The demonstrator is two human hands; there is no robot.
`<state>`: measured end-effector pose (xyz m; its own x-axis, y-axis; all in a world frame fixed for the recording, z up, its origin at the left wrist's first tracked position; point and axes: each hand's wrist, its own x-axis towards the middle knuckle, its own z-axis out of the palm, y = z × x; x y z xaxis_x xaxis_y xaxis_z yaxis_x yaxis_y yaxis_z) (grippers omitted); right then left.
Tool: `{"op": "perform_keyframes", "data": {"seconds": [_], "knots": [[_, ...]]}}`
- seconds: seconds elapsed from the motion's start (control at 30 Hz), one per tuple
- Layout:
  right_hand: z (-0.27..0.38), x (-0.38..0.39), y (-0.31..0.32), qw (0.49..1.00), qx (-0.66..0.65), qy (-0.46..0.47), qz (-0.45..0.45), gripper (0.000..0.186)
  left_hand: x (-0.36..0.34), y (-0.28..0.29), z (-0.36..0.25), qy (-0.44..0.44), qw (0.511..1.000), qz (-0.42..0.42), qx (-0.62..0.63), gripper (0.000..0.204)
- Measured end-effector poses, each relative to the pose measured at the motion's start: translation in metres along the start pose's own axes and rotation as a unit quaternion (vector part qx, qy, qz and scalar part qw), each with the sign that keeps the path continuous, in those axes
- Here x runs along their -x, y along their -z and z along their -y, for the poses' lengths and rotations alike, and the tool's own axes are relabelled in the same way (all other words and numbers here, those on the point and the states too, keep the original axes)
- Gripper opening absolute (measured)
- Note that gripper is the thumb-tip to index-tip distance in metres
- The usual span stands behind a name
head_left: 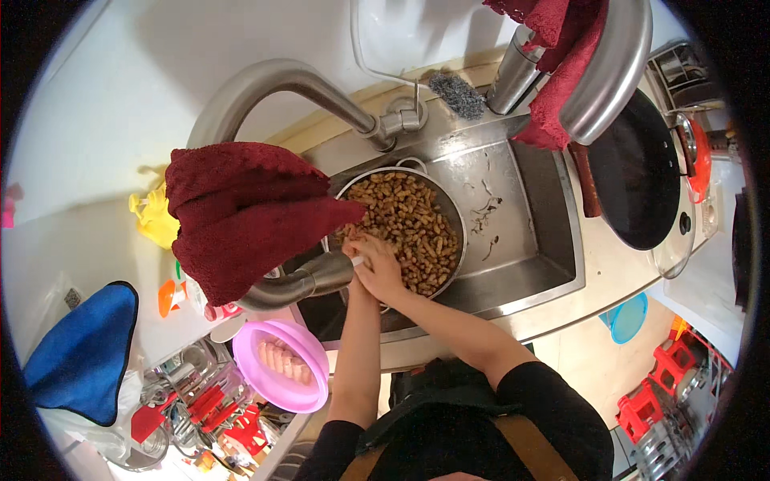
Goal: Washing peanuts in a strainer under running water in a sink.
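One pink bowl (321, 377): over on the left, holding pale pieces (284, 362).
Left hand (354, 240): at the left of the pot (440, 188), half hidden; how open its fingers are, I can't tell.
Right hand (380, 271): laid across the left, fingers close together, any hold unclear.
Peanuts (417, 232): heaped in the pot, down in the sink (515, 188).

White wall (128, 72), bright lt.; pale floor (581, 365) lower R, prob. tiled.
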<state>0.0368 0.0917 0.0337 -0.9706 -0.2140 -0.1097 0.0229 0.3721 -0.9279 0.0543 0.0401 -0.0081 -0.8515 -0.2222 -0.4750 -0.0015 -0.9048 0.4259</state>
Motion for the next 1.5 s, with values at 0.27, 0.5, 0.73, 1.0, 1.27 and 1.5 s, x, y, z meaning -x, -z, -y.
{"op": "perform_keyframes", "data": {"seconds": [0.27,0.5,0.73,1.0,1.27,1.5], "knots": [[-0.029,0.000,0.000,0.996,0.024,-0.058,0.056,0.036,0.000,0.002,0.013,0.018,0.965,-0.174,-0.197,0.036],[-0.037,-0.033,0.047,0.983,0.135,-0.126,0.006,0.025,-0.003,-0.007,-0.011,0.047,0.869,-0.291,-0.397,0.019],[-0.115,-0.082,0.040,0.955,0.155,-0.248,-0.054,0.022,-0.012,-0.022,-0.017,0.125,0.826,-0.299,-0.460,0.034],[-0.111,-0.089,0.026,0.947,0.228,-0.223,-0.035,0.019,-0.007,-0.030,-0.011,0.103,0.811,-0.299,-0.493,0.041],[-0.139,-0.069,0.044,0.961,-0.136,-0.227,-0.083,0.013,0.005,-0.029,0.011,-0.020,0.828,-0.321,-0.459,0.027],[-0.100,-0.037,0.078,0.985,-0.147,-0.084,-0.011,0.012,0.002,-0.031,0.032,-0.025,0.874,-0.183,-0.449,0.029]]}}
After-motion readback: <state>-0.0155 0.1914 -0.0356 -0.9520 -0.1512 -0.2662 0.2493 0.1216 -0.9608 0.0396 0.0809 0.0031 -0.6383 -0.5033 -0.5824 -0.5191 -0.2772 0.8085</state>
